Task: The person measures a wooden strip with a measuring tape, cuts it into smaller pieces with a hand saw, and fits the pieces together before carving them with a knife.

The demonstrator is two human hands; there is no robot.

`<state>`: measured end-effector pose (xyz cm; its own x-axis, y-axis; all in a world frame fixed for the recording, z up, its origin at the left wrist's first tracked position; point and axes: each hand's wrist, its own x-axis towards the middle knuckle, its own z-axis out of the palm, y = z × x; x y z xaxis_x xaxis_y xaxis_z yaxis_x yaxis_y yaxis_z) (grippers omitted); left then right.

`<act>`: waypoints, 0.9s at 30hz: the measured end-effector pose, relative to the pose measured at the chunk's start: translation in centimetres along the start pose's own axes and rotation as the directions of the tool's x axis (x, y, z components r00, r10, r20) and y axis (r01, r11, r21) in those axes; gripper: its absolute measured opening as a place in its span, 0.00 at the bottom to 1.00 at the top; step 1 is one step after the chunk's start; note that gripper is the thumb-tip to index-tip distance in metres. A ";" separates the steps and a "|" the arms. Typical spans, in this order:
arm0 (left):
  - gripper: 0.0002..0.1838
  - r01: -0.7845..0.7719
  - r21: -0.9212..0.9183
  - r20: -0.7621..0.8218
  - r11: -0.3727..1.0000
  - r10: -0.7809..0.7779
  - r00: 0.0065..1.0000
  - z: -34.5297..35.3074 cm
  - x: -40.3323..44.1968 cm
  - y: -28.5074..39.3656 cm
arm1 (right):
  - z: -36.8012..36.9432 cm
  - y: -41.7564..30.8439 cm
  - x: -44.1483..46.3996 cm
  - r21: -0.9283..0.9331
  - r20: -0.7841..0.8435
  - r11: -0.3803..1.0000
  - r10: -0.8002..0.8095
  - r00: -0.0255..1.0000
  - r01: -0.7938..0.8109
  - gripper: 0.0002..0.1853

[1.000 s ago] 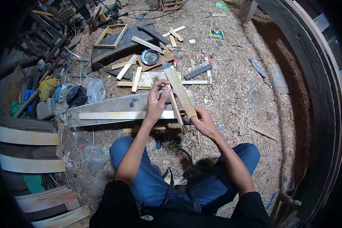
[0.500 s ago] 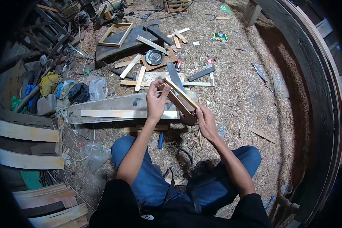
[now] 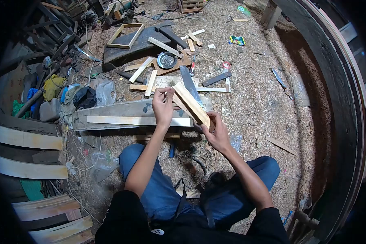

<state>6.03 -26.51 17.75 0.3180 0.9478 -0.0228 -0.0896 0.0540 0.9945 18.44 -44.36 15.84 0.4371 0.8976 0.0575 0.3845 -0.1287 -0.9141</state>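
Between my hands is a small, narrow wooden frame [image 3: 193, 106], held tilted with one broad pale side turned up. My left hand [image 3: 163, 109] is closed on its upper left end, thumb and fingers pinching the edge. At the lower right end, my right hand [image 3: 216, 132] grips the corner with thumb and fingers. Part of the frame's far side is hidden behind the pale face. Below it lies a weathered grey board [image 3: 118, 109] bearing a long pale wood strip [image 3: 138, 120].
Beyond the board lie loose wood strips [image 3: 140, 70], a round metal dish [image 3: 166, 60] and a dark bar [image 3: 216, 79]. A larger wooden frame [image 3: 126, 46] rests on a dark slab. Rags and plastic [image 3: 85, 97] are heaped at left. Shavings cover the ground.
The small wooden frame has been turned, so its broad pale side now shows instead of its narrow edges and opening. My right hand has shifted slightly left and down; both hands keep hold.
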 end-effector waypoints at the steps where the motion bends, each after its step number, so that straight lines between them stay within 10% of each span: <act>1: 0.23 0.012 -0.008 0.007 1.000 -0.012 1.000 0.0 0.1 -0.2 | 0.0 -0.1 0.0 -0.048 0.006 0.999 -0.021 1.000 0.021 0.25; 18: 0.20 0.161 -0.213 0.214 0.964 -0.115 0.970 -0.8 0.2 1.5 | -0.2 0.1 -0.5 -0.142 -0.039 0.988 0.053 0.998 -0.058 0.27; 27: 0.15 0.205 -0.193 0.218 0.960 -0.162 0.962 -0.3 -0.3 0.5 | -1.0 0.4 -1.0 -0.303 -0.116 0.940 -0.199 0.973 0.156 0.26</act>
<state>5.65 -26.68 18.20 0.5263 0.8350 -0.1605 -0.2029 0.3066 0.9300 18.91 -45.75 15.84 0.4434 0.8499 0.2845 0.6761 -0.1088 -0.7287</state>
